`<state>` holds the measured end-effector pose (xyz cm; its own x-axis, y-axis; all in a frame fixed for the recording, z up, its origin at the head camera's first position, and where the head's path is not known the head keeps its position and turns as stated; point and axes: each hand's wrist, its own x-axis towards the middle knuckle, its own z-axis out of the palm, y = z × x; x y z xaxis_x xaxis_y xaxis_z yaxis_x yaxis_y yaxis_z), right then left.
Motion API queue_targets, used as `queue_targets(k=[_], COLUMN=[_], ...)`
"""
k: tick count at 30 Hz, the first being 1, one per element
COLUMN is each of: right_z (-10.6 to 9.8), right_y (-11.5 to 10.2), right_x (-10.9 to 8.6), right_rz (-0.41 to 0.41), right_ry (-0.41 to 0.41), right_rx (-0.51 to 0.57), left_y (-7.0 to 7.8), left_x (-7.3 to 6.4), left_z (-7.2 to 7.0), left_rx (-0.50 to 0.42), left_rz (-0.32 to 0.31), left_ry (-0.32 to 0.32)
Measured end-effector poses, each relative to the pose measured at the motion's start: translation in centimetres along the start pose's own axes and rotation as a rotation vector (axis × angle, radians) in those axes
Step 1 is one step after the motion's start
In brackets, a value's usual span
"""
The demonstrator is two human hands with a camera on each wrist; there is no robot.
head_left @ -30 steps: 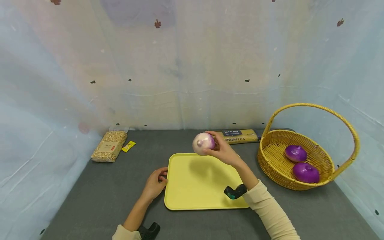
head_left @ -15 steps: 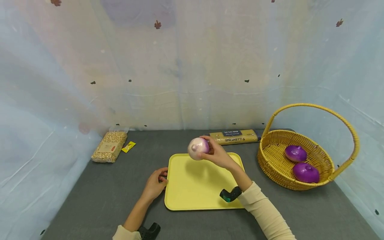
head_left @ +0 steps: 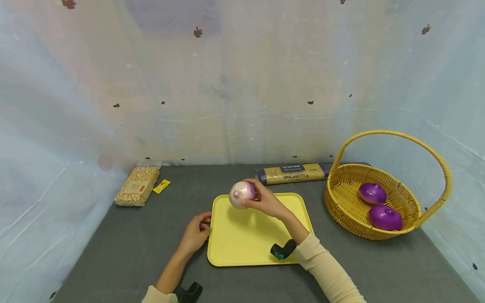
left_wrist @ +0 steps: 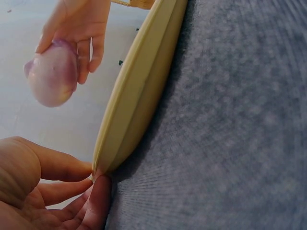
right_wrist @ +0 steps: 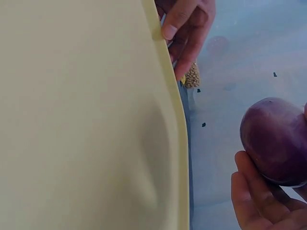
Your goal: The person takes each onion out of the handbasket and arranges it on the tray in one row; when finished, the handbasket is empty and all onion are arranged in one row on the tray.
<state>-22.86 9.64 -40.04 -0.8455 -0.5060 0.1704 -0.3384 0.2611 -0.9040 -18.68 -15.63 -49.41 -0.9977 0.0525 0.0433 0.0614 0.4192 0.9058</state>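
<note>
A purple-and-white onion [head_left: 238, 196] is in my right hand [head_left: 268, 203], held above the far left part of a yellow tray [head_left: 242, 244]. Thumb and fingers grip its purple side, and the right wrist view shows the onion [right_wrist: 273, 143] well apart from the tray surface. My left hand [head_left: 195, 234] pinches the tray's left rim; in the left wrist view the thumb and fingers of the left hand [left_wrist: 48, 187] meet at the tray edge [left_wrist: 129, 100]. Two purple onions, one behind [head_left: 373, 193] and one in front [head_left: 385, 217], lie in a yellow wicker basket [head_left: 342, 214].
The basket's tall handle [head_left: 413, 143] arches up at the right. Behind the tray lies a spaghetti pack [head_left: 295, 173]. A bag of pale beans or grains [head_left: 137, 185] and a small yellow packet [head_left: 161, 186] lie at the back left on the grey table [head_left: 151, 235].
My right hand has moved left, lower and slightly nearer with the onion, uncovering more of the spaghetti pack. The left hand stays at the tray rim.
</note>
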Motion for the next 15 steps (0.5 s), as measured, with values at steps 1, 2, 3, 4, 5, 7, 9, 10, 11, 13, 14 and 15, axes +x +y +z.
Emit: queue_targets(k=[1,2,3,4,5,7,9,10,11,13,14,15], right_z=[0.1,0.3,0.4,0.6,0.7,0.9,1.2,1.3,1.4,1.7,1.8,2.0], right_y=[0.1,0.1,0.2,0.3,0.3,0.4,0.5,0.6,0.7,1.0,1.2,1.4], right_x=[0.0,0.1,0.1,0.1,0.2,0.2,0.3,0.3,0.4,0.4,0.4,0.5], right_rz=[0.001,0.001,0.000,-0.002,-0.005,-0.007,-0.007,-0.008,-0.007,-0.011,-0.016,-0.027], right_ry=[-0.005,-0.009,-0.013,-0.017,-0.022,-0.033,-0.042,-0.046,-0.050,-0.056,-0.058,-0.060], right_rx=[0.004,0.009,0.009,0.011,0.014,0.016,0.009,0.005,-0.001,-0.009,-0.012,-0.020], left_y=[0.0,0.0,0.0,0.0,0.0,0.1,0.1,0.1,0.1,0.2,0.2,0.3], left_x=[0.0,0.0,0.0,0.0,-0.1,-0.1,-0.1,0.0,0.0,0.0,0.0,0.0], left_z=[0.0,0.0,0.0,0.0,0.0,0.1,0.1,0.1,0.1,0.1,0.0,0.0], left_rx=[0.002,0.005,0.008,0.011,0.013,0.016,0.016,0.016,0.014,0.011,0.010,0.009], left_rz=[0.002,0.001,0.000,0.002,0.000,0.005,0.004,0.003,0.001,0.000,-0.001,0.001], left_ry=[0.000,0.001,0.004,0.005,0.008,0.011,0.014,0.014,0.014,0.011,0.010,0.009])
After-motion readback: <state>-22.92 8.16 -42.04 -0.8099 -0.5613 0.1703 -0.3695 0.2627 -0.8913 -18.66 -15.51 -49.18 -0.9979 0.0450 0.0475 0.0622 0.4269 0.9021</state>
